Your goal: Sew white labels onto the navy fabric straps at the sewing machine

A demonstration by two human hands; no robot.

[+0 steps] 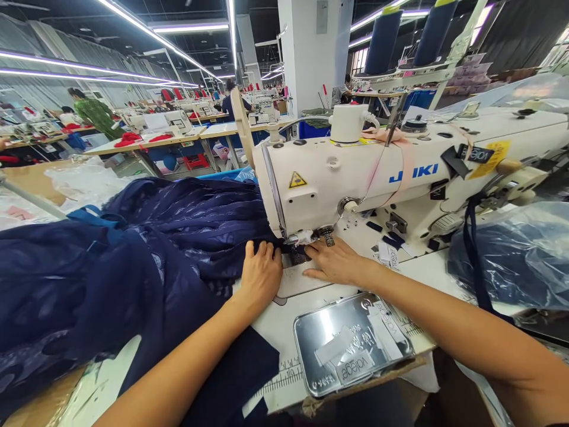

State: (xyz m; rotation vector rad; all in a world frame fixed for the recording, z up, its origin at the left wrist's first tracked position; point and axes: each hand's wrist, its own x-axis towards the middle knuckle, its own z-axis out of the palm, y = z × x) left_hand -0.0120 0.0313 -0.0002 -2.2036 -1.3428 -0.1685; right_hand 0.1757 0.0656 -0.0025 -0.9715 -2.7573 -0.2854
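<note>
Navy fabric, gathered in thick folds, spreads over the left of the table up to the sewing machine. My left hand is closed on the fabric's edge, just left of the needle area, fingers bent down onto it. Beside the presser foot, my right hand lies flat, palm down, with thumb and forefinger apart. Its fingertips reach a small dark piece of cloth under the machine head; the other fingers are partly hidden there. The needle itself cannot be made out.
A metal tin lid with white labels lies at the table's front edge. Loose labels and dark scraps are right of the needle. A plastic bag of dark cloth sits farther right. Navy thread cones stand above. Other people work behind.
</note>
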